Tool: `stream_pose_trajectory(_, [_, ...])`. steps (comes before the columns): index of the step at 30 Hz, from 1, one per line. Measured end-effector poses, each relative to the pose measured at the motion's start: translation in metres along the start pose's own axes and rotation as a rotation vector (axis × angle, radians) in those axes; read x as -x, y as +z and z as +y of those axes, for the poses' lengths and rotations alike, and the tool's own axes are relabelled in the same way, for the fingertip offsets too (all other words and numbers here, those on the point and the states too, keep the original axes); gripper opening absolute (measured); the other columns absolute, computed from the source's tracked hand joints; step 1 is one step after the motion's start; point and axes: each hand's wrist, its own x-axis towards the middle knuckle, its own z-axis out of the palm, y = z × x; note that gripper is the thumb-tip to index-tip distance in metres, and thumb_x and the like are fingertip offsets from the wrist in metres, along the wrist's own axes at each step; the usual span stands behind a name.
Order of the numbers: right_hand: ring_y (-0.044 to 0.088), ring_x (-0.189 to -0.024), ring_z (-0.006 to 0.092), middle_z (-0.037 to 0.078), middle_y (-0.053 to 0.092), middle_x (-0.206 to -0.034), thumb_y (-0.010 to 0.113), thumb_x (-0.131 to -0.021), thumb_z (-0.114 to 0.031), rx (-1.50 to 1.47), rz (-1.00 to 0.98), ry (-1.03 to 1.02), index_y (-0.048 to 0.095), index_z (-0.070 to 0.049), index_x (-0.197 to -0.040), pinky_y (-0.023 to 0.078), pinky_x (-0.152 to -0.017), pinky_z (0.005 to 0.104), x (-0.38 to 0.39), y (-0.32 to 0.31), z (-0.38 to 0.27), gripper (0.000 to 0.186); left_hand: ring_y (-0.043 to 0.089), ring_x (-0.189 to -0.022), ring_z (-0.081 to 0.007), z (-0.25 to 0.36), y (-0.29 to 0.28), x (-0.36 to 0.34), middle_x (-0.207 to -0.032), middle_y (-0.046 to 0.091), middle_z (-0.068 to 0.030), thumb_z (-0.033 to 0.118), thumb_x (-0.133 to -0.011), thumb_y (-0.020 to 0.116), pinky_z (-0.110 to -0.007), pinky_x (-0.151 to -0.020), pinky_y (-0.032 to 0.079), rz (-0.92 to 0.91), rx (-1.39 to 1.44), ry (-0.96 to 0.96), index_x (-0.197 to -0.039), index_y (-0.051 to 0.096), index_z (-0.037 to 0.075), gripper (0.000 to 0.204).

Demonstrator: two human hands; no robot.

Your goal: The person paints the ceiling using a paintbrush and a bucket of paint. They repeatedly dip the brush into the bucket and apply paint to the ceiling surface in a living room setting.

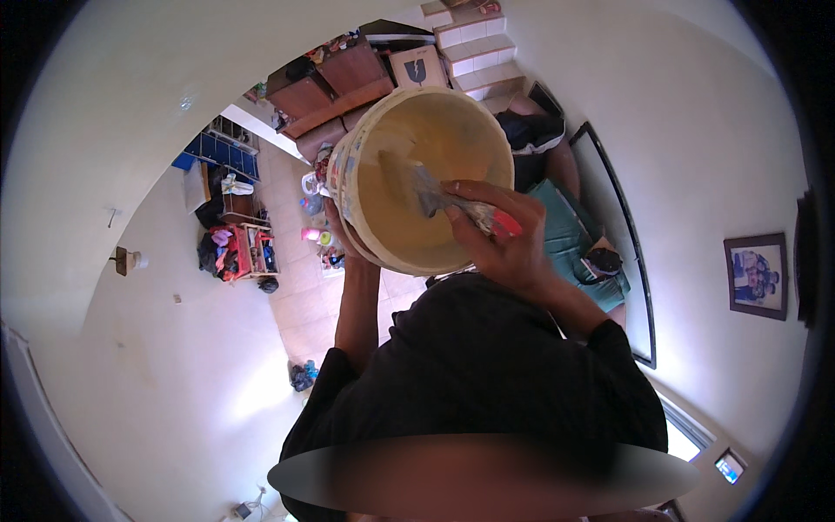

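Note:
A cream plastic bucket (470, 130) is held up in front of my chest, tilted so that its inside faces me. Pale yellowish paint coats its wall and bottom. My left hand (342, 231) grips the bucket from its left side, and most of the fingers are hidden behind it. A paintbrush (424, 187) with a red-ended handle is in my right hand (504, 239), fingers closed round the handle over the bucket's right rim. The brush head reaches into the bucket; its paint-covered bristles blend with the paint, so whether they touch it I cannot tell.
Beyond the bucket stand brown cabinets (348, 74), a cardboard box (419, 68) and tiled stairs (478, 56). Right of me are a green seat (557, 222), seemingly a person's bare limb (565, 170), and a black frame (642, 261) against the wall. A red rack (252, 252) stands left.

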Motion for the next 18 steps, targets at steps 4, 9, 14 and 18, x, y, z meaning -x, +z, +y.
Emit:
stream_pose_trajectory(4, [0.071,-0.076,0.0330,0.018,0.071,-0.088,0.070,-0.081,-0.013,0.290,-0.236,-0.015,0.068,-0.002,-0.105,0.057,-0.070,0.0403,-0.029,-0.015,-0.010,0.027,0.058,-0.121,-0.0278,0.002,-0.002,-0.002,-0.136,0.058,-0.0123,0.058,-0.095,0.050,-0.043,-0.104,0.047,-0.020,0.010,-0.066,-0.140,0.050,0.008,0.067])
stream_pose_trajectory(9, [0.068,-0.077,0.0367,0.018,0.069,-0.083,0.063,-0.085,-0.020,0.489,-0.363,-0.070,0.069,-0.004,-0.102,0.055,-0.071,0.0478,-0.047,0.008,0.016,0.024,0.059,-0.120,-0.0278,-0.005,-0.016,-0.001,-0.134,0.060,-0.0124,0.057,-0.094,0.051,-0.042,-0.104,0.048,-0.006,0.002,-0.095,-0.139,0.052,0.007,0.067])
stream_pose_trajectory(14, [0.067,-0.080,0.0371,0.018,0.069,-0.087,0.063,-0.082,-0.017,0.489,-0.583,-0.082,0.068,-0.003,-0.093,0.054,-0.073,0.0468,-0.045,0.024,0.040,0.018,0.060,-0.118,-0.0278,-0.023,-0.034,-0.002,-0.132,0.061,-0.0125,0.056,-0.094,0.052,-0.042,-0.104,0.048,0.012,0.009,-0.109,-0.137,0.053,0.007,0.066])
stream_pose_trajectory(18, [0.068,-0.081,0.0371,0.018,0.070,-0.089,0.064,-0.082,-0.017,0.478,-0.782,0.016,0.070,-0.005,-0.098,0.054,-0.076,0.0462,-0.042,0.023,0.036,0.021,0.061,-0.117,-0.0279,-0.036,-0.042,-0.005,-0.131,0.062,-0.0126,0.055,-0.093,0.054,-0.042,-0.103,0.048,0.011,0.018,-0.126,-0.136,0.054,0.006,0.065])
